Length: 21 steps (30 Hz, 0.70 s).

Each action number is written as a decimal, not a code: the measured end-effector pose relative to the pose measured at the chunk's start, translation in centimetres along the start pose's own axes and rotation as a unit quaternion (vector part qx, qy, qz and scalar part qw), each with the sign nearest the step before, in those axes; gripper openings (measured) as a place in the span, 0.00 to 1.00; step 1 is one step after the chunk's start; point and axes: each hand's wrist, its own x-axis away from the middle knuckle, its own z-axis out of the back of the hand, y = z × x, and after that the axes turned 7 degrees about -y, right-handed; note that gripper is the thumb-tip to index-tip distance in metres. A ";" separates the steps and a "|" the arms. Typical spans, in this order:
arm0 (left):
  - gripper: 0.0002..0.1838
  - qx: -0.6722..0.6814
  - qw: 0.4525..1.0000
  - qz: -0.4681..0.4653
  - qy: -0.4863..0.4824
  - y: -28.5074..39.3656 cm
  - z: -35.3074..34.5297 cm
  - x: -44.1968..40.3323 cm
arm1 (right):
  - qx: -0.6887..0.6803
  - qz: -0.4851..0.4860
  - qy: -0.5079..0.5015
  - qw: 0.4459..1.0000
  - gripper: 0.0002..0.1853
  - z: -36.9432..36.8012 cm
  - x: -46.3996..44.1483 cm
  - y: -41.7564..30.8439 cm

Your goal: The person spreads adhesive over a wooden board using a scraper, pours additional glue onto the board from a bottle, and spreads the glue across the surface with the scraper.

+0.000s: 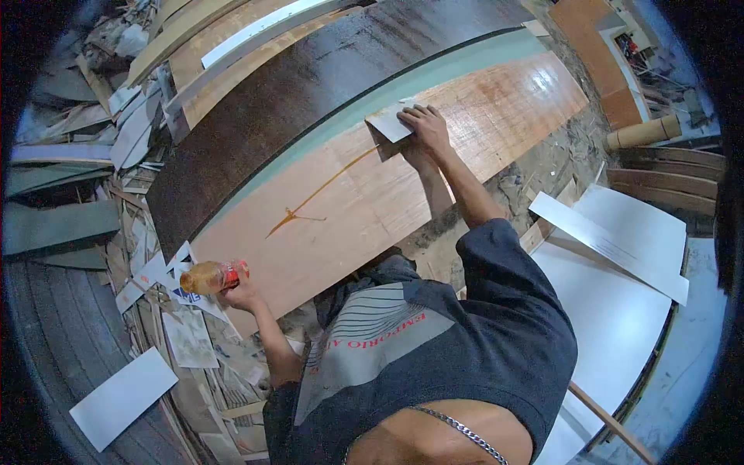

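My left hand (243,294) is wrapped round a plastic bottle (203,277) with amber liquid in it and a red label. The bottle is tipped on its side near the left end of a long plywood board (310,256). A thin amber line of glue (325,186) runs along the board and forks at its left end. My right hand (428,130) grips a white flat card (391,122), which is tilted over the board at the upper end of that line. To the right of the card, the plywood surface looks wet and shiny.
A dark brown panel (256,147) and a pale green strip (287,155) lie beyond the plywood. White boards (604,287) lie at the right, near a cardboard tube (643,133). Wood scraps (132,147) are heaped at the left, and a white panel (124,397) lies at lower left.
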 end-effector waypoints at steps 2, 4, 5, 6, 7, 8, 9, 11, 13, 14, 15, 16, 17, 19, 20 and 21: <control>0.44 -0.005 1.000 0.018 -0.008 -0.5 0.0 -0.2 | -0.014 -0.008 -0.032 0.999 0.16 1.5 0.7 -1.3; 0.44 0.091 0.996 0.005 -0.017 5.1 1.8 2.1 | -0.002 0.005 -0.026 1.000 0.16 1.5 1.8 -1.1; 0.44 0.140 0.990 -0.001 -0.020 5.7 1.9 2.3 | -0.010 0.014 -0.046 0.999 0.16 2.3 2.3 -1.2; 0.44 0.188 0.982 -0.006 -0.023 6.4 2.1 2.6 | -0.018 0.023 -0.065 0.997 0.16 2.8 2.3 -1.0; 0.43 0.130 0.991 -0.001 -0.027 5.0 1.9 1.8 | -0.022 0.020 -0.029 0.999 0.17 2.5 2.3 -0.7; 0.43 0.100 0.995 0.002 -0.028 3.7 1.5 1.3 | -0.023 0.022 -0.028 0.999 0.17 2.2 1.9 -0.4; 0.43 0.071 0.997 0.005 -0.029 3.1 1.2 1.0 | -0.027 0.002 -0.009 1.000 0.18 2.4 1.2 -0.4; 0.36 0.052 0.998 -0.046 0.003 1.8 0.5 0.7 | -0.042 -0.022 -0.004 0.999 0.22 2.7 0.4 -0.3; 0.35 0.033 0.996 -0.078 0.034 1.1 0.2 0.4 | -0.032 -0.014 -0.016 0.999 0.23 1.9 0.0 -0.3; 0.36 0.027 0.995 -0.085 0.044 0.8 0.0 0.2 | -0.022 -0.005 -0.030 0.999 0.24 1.5 -0.2 -0.4; 0.37 0.021 0.994 -0.091 0.054 0.8 0.0 0.2 | -0.003 -0.002 -0.030 1.000 0.25 0.9 0.0 -0.5; 0.38 0.008 0.998 -0.055 0.039 1.8 0.5 0.7 | -0.002 -0.001 -0.029 1.000 0.25 1.0 0.1 -0.7; 0.39 -0.005 1.000 -0.018 0.023 2.8 0.9 1.1 | -0.014 0.005 -0.043 0.999 0.24 1.1 0.4 -0.9; 0.40 0.001 1.000 0.004 0.007 4.3 1.7 1.6 | -0.018 0.011 -0.055 0.998 0.22 1.5 0.8 -1.2; 0.40 0.006 1.000 0.024 -0.008 4.6 1.8 1.7 | -0.017 0.012 -0.054 0.998 0.22 1.6 0.7 -1.2; 0.40 0.008 1.000 0.025 -0.006 4.0 1.5 1.4 | -0.031 0.000 -0.029 0.999 0.20 1.3 0.3 -1.1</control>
